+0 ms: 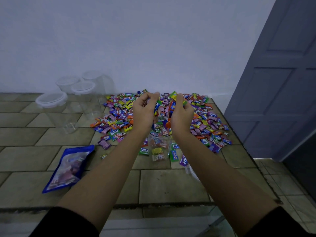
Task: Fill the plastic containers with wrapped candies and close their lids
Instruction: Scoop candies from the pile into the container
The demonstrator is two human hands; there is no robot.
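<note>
Head view: left hand (145, 111) and right hand (181, 112) curl round candies (173, 95) above centre-frame container (159, 144) (likely light, slippery; scoop handfuls).

Setting: indoor room, domestic in look, probably a home.
- Work surface: raised ledge (171, 185) faced in rectangular stone-coloured tiles with dark grout, beneath the left hand (145, 110) and right hand (181, 112).
- Wall (136, 48): plain, painted white, directly beyond both hands.
- Panelled door (277, 82): grey-blue, right of the right hand.
- Floor (290, 194): tiled, lower, right of the right forearm.
- Stock: heap of wrapped candies (119, 117) around the hands; lidded clear containers (51, 100) beyond and left of the left hand.
</note>
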